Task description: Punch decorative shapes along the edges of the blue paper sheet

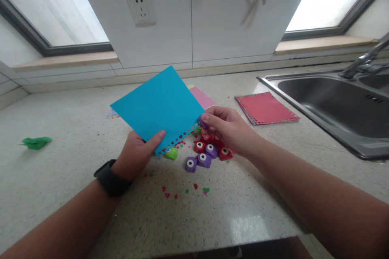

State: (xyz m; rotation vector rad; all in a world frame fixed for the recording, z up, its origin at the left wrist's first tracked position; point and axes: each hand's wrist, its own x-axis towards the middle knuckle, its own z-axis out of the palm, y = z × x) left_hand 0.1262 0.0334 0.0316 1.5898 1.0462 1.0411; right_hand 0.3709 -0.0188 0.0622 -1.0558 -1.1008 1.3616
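Pinching the blue paper [161, 105] near its bottom corner, left hand [137, 151] steadies it above the table [73, 137]; right hand [229, 124] grips a purple punch [201, 121] at the paper's right corner. Best to seat the edge squarely (punch's mouth hidden) and match spacing of neighbouring holes [180, 136] before pressing.

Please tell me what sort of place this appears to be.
Probably a kitchen: a metal sink with a faucet is set into a speckled countertop, and a power socket sits on the wall behind.
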